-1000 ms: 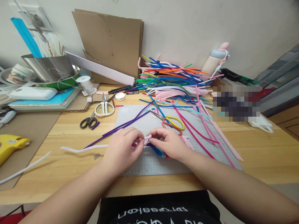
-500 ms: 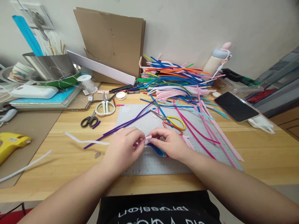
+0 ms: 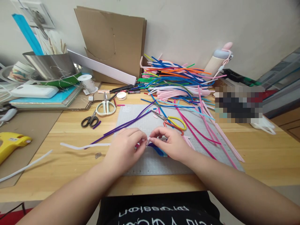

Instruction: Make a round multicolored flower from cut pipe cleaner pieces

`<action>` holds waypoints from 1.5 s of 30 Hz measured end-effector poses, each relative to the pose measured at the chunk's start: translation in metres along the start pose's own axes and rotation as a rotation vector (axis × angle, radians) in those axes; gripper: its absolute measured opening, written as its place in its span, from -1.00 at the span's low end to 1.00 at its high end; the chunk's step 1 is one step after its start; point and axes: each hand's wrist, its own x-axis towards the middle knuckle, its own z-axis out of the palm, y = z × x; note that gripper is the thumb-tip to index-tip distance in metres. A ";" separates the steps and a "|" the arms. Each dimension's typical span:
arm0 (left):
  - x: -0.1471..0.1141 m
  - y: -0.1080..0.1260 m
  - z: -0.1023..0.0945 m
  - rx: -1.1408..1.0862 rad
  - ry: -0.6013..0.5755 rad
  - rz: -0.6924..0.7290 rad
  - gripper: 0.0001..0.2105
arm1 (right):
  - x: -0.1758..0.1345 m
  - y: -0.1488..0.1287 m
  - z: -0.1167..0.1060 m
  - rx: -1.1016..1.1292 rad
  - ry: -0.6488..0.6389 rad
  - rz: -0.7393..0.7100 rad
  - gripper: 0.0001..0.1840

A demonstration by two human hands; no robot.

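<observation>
My left hand (image 3: 127, 147) is closed over the grey cutting mat (image 3: 142, 168), its thumb and fingers pinching a white pipe cleaner (image 3: 84, 146). One long end of that pipe cleaner sticks out to the left past the hand. My right hand (image 3: 171, 142) pinches the white pipe cleaner near its other end, with the fingertips of both hands almost touching. Beneath the right fingers shows a bundle of blue and purple pipe cleaners (image 3: 157, 150), partly hidden by the hand. Yellow-and-orange handled scissors (image 3: 167, 118) lie just beyond my right hand.
A heap of coloured pipe cleaners (image 3: 178, 78) lies at the back. Purple pipe cleaners (image 3: 126, 124) and pink ones (image 3: 199, 132) cross the mat. White-handled scissors (image 3: 105, 107), black-handled scissors (image 3: 90, 120) and a yellow glue gun (image 3: 12, 145) are at left. Cardboard sheets (image 3: 110, 43) lean on the wall.
The free end of the white pipe cleaner has shifted slightly left. My right fingertips have moved a little, and less white shows between the hands. Both hands stay in nearly the same place.
</observation>
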 end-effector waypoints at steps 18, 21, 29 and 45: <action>-0.001 0.003 -0.002 0.053 0.014 -0.038 -0.93 | 0.000 -0.001 0.001 0.081 0.082 -0.010 -0.91; 0.000 0.003 -0.003 0.057 0.020 -0.063 -0.94 | 0.000 0.003 0.002 0.103 0.112 -0.010 -0.89; -0.002 -0.002 -0.001 0.021 0.024 0.029 -0.89 | -0.003 -0.003 0.000 0.120 0.033 -0.027 -0.84; -0.003 -0.003 0.000 0.043 0.046 -0.041 -0.88 | -0.002 -0.001 0.002 0.033 -0.010 0.042 -0.85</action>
